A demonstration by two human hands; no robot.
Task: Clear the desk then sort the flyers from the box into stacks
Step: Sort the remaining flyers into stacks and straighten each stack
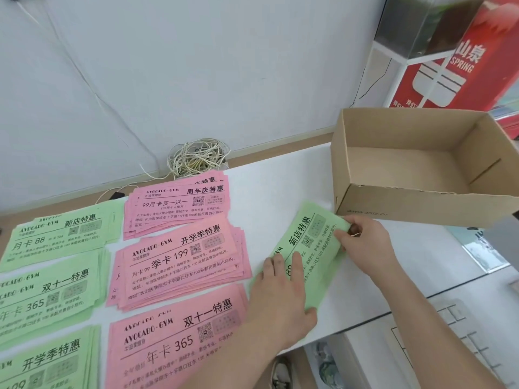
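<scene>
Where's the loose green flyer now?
Head view, right of centre: the green flyer lies on the desk between the pink stacks and the cardboard box, right hand pinching its far end, left hand pressing its near end.

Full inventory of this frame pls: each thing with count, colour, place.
pink flyer stacks: three, pink, in a column at desk centre-left
green flyer stacks: three, green, in a column left of the pink ones
loose green flyer: one, green, on the desk in front of the box
cardboard box: one, brown, open and empty, right rear of desk
cord coil: one, off-white, by the wall behind the desk
SPRING carton: one, red, top right
desk: one, white
left hand: flat on the loose flyer's near end
right hand: pinches its far end
</scene>
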